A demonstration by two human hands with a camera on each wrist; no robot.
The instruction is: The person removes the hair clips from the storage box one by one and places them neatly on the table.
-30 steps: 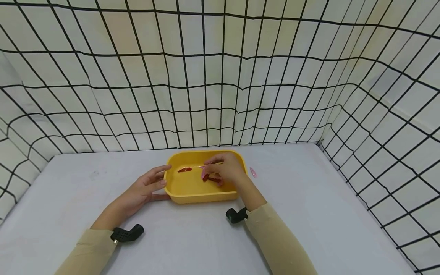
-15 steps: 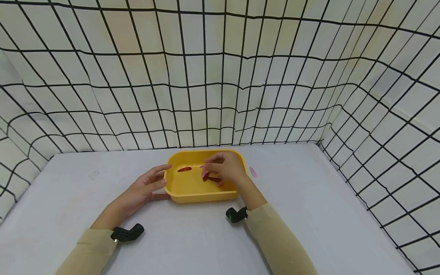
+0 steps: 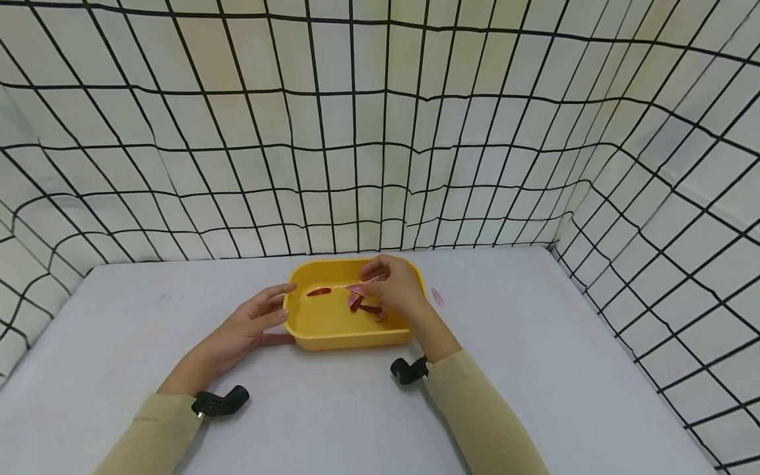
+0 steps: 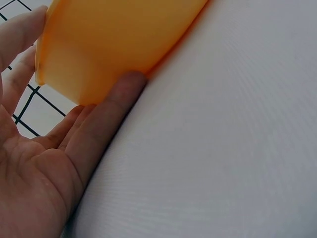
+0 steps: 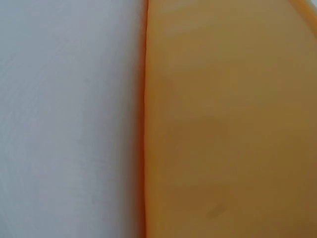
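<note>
A yellow tray stands on the white table in the head view. My left hand rests against its left end, fingers fairly straight. In the left wrist view the left hand has its thumb along the lower wall of the tray and fingertips at the rim. My right hand is over the tray's right half, thumb and forefinger pinching a pink hair clip. Below it lie dark red clips and more pink ones, partly covered. Another red clip lies apart, towards the left.
One pink hair clip lies on the table just right of the tray. Black netting hangs before white walls at the back and sides. The right wrist view shows only the tray's outer wall and white cloth.
My right hand has shifted slightly up and right, and more of the pink clip shows at its fingertips. The left hand and tray stay where they were.
</note>
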